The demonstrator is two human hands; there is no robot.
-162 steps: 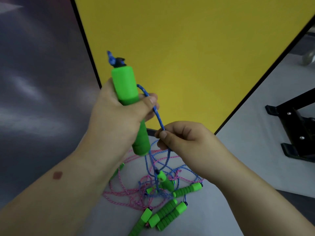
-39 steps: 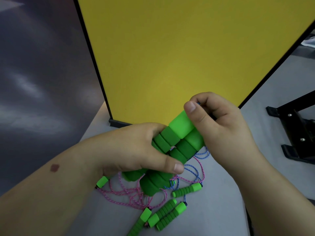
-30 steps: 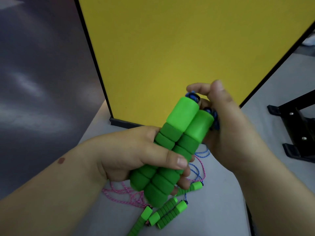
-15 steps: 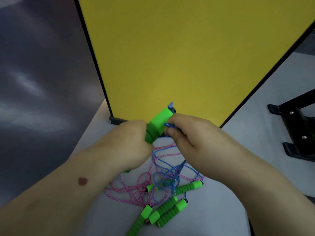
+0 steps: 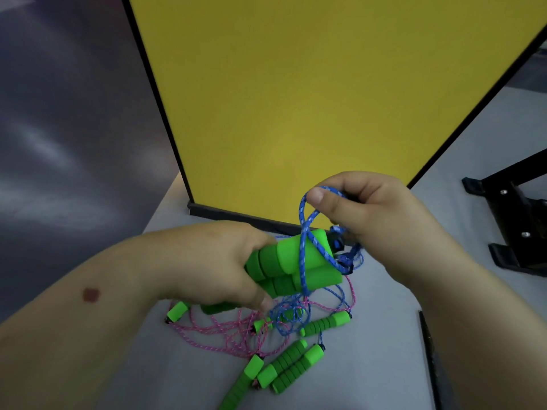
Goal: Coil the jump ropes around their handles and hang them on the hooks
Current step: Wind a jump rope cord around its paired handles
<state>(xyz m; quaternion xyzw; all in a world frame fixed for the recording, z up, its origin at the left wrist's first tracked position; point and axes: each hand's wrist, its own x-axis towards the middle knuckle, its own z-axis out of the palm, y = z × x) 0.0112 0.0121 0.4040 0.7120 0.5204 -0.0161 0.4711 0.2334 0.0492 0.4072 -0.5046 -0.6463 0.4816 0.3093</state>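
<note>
Two green handles point(image 5: 291, 263) are gripped by the left hand point(image 5: 207, 264); blue rope point(image 5: 307, 220) is pinched, apparently thumb-to-forefinger, by the right hand point(image 5: 376, 214).

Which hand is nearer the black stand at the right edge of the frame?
Right. The right hand, pinching the blue rope, is raised just left of the black stand. The left hand grips the paired green handles farther left.

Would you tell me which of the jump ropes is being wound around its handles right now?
The blue rope: the right hand loops it over the handle pair held in the left hand; the pink rope lies loose on the table.
</note>
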